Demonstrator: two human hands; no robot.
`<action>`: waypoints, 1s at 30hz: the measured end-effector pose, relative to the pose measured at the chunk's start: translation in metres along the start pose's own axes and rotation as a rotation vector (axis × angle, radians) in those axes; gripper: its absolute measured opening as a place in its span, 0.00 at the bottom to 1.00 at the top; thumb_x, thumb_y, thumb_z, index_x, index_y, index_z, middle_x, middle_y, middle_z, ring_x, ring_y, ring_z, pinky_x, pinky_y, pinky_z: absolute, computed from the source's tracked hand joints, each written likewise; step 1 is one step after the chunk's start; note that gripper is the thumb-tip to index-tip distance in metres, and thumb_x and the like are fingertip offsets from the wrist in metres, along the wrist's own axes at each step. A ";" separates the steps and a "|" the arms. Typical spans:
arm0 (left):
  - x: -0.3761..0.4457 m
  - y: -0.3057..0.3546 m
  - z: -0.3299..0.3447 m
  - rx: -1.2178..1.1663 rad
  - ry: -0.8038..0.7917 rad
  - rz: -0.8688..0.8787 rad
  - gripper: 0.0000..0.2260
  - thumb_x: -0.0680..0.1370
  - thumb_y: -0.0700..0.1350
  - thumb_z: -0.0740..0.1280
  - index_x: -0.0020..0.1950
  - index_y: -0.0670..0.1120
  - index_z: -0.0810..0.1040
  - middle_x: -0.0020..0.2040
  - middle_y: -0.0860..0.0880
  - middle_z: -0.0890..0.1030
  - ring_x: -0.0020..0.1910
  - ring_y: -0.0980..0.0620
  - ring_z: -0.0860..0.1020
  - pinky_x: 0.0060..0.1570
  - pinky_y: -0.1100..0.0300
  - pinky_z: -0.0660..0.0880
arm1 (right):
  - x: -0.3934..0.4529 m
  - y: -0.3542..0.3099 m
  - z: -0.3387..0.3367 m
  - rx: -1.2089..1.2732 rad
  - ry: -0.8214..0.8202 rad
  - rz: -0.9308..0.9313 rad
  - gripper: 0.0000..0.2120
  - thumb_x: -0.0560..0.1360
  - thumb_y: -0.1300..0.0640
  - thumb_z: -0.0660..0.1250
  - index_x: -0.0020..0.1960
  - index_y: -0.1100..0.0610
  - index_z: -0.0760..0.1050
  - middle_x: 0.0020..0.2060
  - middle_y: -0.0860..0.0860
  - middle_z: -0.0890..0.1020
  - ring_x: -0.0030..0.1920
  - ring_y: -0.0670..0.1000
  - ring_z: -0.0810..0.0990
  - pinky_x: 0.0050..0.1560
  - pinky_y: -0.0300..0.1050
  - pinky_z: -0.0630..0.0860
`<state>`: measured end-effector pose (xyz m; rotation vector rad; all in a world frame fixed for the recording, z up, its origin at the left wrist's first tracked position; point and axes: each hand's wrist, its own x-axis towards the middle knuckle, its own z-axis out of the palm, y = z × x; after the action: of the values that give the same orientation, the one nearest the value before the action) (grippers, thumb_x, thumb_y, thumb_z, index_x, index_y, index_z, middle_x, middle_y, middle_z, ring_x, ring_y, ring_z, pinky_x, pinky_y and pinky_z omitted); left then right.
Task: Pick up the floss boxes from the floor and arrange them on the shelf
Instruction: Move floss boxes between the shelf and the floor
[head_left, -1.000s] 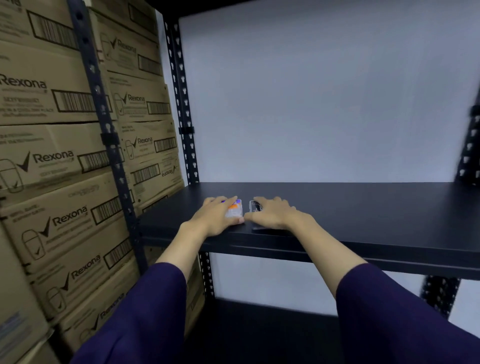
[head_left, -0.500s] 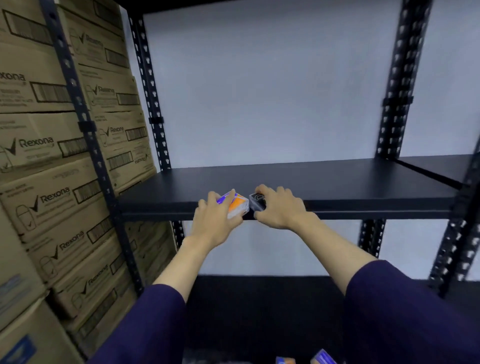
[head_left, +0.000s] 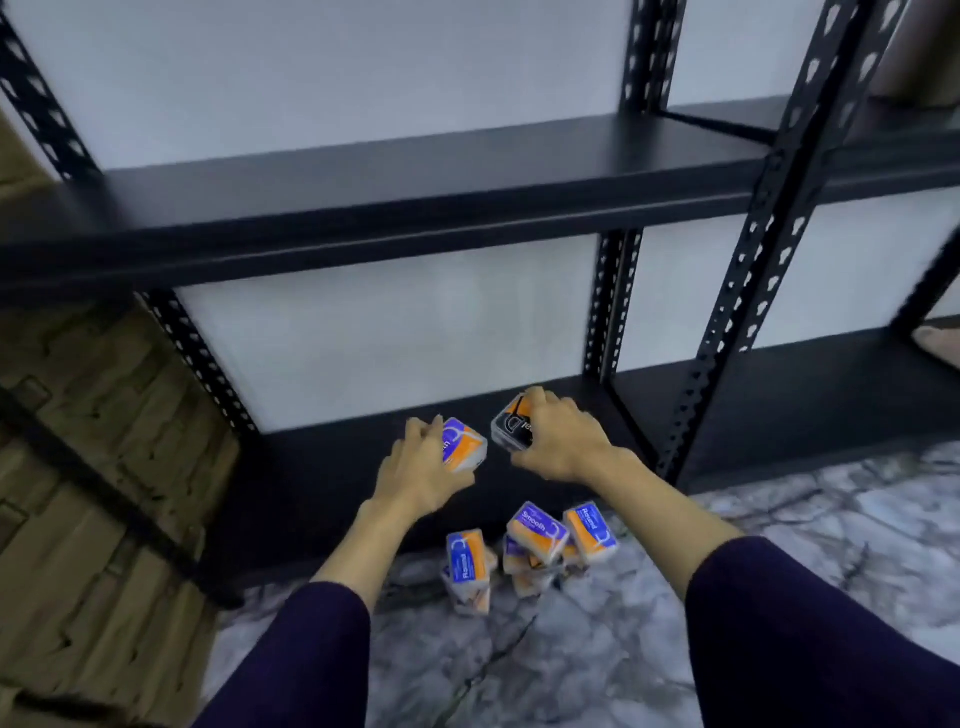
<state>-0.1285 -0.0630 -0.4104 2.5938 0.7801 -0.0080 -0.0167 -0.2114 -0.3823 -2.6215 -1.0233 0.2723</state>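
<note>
The left hand (head_left: 415, 475) curls its fingers (head_left: 423, 431) round an orange-and-purple floss box (head_left: 464, 448); the right hand (head_left: 563, 441) grips a floss box with a dark face (head_left: 511, 428) just beside it, at 3 o'clock. Both hang in front of the black lower shelf (head_left: 753, 400). A heap of floss boxes (head_left: 530, 545) lies on the marble floor (head_left: 571, 665) at 6 o'clock from the hands.

Stacked brown cardboard cartons (head_left: 78, 467) stand at the left; grey-veined marble floor (head_left: 597, 665) lies below.
</note>
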 end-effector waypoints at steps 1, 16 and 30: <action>0.002 -0.003 0.014 -0.004 -0.025 -0.002 0.35 0.70 0.56 0.71 0.73 0.48 0.62 0.64 0.47 0.66 0.57 0.44 0.72 0.55 0.49 0.74 | 0.001 0.009 0.014 -0.004 -0.020 0.013 0.33 0.68 0.49 0.72 0.67 0.59 0.62 0.63 0.56 0.73 0.62 0.59 0.71 0.57 0.53 0.70; 0.044 -0.065 0.192 0.045 -0.238 -0.095 0.32 0.74 0.43 0.70 0.75 0.50 0.61 0.69 0.50 0.65 0.65 0.44 0.64 0.59 0.52 0.70 | 0.027 0.131 0.151 0.033 -0.142 0.229 0.33 0.72 0.56 0.69 0.72 0.54 0.56 0.65 0.53 0.67 0.63 0.59 0.65 0.55 0.57 0.71; 0.061 -0.074 0.208 -0.171 -0.184 -0.001 0.35 0.74 0.55 0.70 0.77 0.48 0.60 0.77 0.51 0.57 0.77 0.51 0.48 0.73 0.52 0.56 | 0.037 0.186 0.199 0.349 -0.144 0.289 0.34 0.70 0.55 0.74 0.72 0.57 0.63 0.67 0.55 0.69 0.67 0.56 0.65 0.66 0.48 0.66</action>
<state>-0.0922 -0.0592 -0.6369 2.3910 0.6835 -0.1695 0.0693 -0.2717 -0.6365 -2.4435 -0.5680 0.6520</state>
